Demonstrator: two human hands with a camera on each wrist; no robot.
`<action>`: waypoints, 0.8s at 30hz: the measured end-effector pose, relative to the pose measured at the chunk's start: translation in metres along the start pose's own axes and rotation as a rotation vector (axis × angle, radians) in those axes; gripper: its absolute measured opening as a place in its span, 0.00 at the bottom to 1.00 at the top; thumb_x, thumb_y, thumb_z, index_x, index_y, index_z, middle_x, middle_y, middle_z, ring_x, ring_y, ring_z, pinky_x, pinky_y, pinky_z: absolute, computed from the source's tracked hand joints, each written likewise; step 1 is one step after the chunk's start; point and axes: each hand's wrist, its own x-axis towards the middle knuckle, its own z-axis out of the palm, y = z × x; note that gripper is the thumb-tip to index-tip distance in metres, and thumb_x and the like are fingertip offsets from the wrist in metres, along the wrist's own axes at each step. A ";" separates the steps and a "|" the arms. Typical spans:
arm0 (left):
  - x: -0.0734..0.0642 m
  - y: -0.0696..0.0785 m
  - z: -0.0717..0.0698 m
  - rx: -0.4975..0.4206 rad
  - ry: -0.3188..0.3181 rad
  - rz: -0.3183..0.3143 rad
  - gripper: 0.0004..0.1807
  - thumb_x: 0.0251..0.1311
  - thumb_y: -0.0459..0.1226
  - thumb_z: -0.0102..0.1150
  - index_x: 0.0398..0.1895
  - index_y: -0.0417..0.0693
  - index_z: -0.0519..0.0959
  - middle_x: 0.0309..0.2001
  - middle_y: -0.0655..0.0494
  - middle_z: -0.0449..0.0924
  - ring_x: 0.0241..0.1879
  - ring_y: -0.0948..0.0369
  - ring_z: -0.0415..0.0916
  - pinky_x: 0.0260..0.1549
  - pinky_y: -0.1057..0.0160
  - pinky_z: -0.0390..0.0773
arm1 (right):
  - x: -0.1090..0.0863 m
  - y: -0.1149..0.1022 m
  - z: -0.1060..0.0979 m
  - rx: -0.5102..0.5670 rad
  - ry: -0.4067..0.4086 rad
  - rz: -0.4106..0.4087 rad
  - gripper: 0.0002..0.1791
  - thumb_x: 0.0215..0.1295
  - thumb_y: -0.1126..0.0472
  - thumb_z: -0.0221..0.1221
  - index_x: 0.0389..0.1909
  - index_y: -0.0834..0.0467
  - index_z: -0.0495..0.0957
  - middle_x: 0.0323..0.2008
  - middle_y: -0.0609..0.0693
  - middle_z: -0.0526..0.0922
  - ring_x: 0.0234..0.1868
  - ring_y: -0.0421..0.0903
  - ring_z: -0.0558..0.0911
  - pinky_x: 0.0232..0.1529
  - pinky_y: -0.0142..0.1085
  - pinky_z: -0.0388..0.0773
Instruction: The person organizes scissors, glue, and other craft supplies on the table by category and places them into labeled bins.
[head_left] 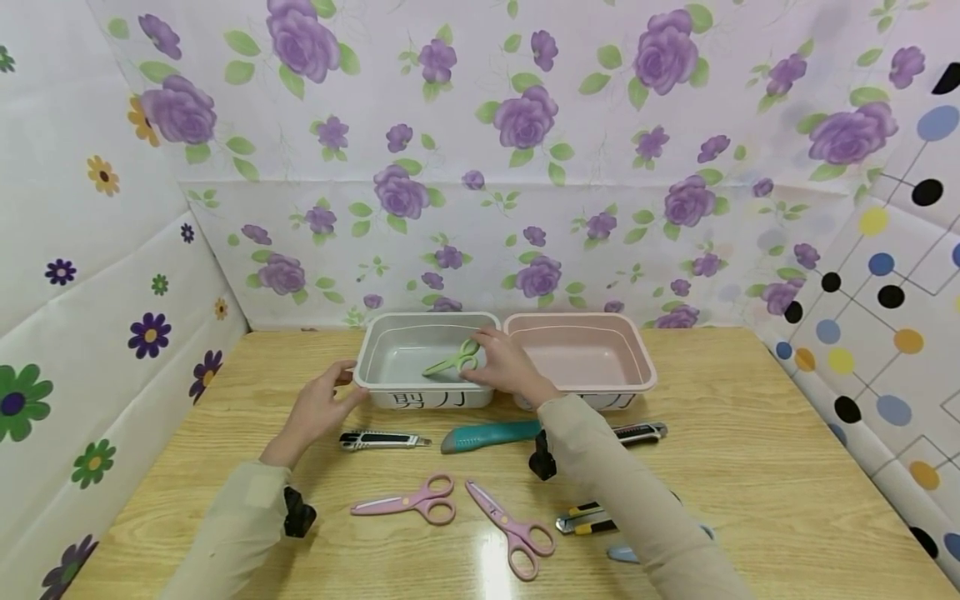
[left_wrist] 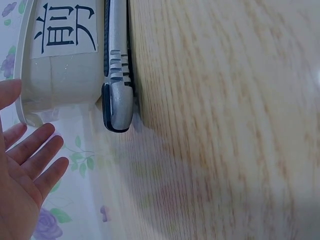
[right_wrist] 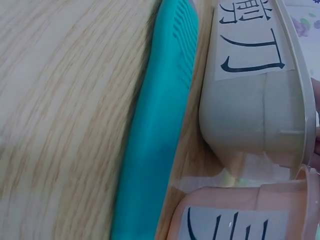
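Light green scissors [head_left: 454, 360] are over the inside of the grey bin [head_left: 362, 360], blades pointing left. My right hand [head_left: 506, 364] reaches over the bin's right side and pinches the scissors by the handle loops. In the right wrist view only bits of the fingers [right_wrist: 317, 145] show beyond the grey bin's rim. My left hand [head_left: 318, 410] is at the bin's left end, with the thumb at the rim. Seen from the left wrist, its fingers [left_wrist: 42, 150] are straight and spread.
A pink bin [head_left: 647, 367] stands right beside the grey one. In front lie a white-and-black utility knife [head_left: 381, 440], a teal knife [head_left: 487, 435], two pink scissors [head_left: 405, 503], a yellow-and-black knife [head_left: 588, 521] and a partly hidden black-and-grey knife [head_left: 641, 432]. Something blue [head_left: 622, 553] shows under the right sleeve.
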 end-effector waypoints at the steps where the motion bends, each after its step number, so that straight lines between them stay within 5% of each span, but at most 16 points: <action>1: 0.000 0.000 0.000 -0.003 -0.001 -0.007 0.30 0.59 0.46 0.55 0.59 0.35 0.64 0.48 0.35 0.75 0.50 0.41 0.71 0.49 0.43 0.70 | 0.001 -0.001 0.000 -0.001 -0.006 0.003 0.35 0.50 0.49 0.65 0.55 0.66 0.71 0.55 0.59 0.72 0.55 0.54 0.71 0.54 0.44 0.71; 12: 0.000 0.000 0.001 0.003 -0.011 -0.015 0.31 0.60 0.47 0.55 0.60 0.37 0.64 0.49 0.35 0.75 0.50 0.39 0.70 0.48 0.41 0.70 | 0.002 -0.004 -0.004 -0.001 -0.032 0.040 0.37 0.52 0.47 0.63 0.59 0.63 0.68 0.58 0.59 0.69 0.57 0.54 0.70 0.54 0.44 0.71; 24: 0.000 0.000 0.000 0.013 -0.005 -0.005 0.31 0.60 0.47 0.55 0.59 0.36 0.65 0.48 0.35 0.75 0.50 0.39 0.71 0.47 0.41 0.70 | -0.004 -0.004 -0.014 0.027 -0.010 -0.008 0.36 0.52 0.47 0.64 0.58 0.63 0.69 0.57 0.58 0.71 0.56 0.54 0.71 0.54 0.45 0.71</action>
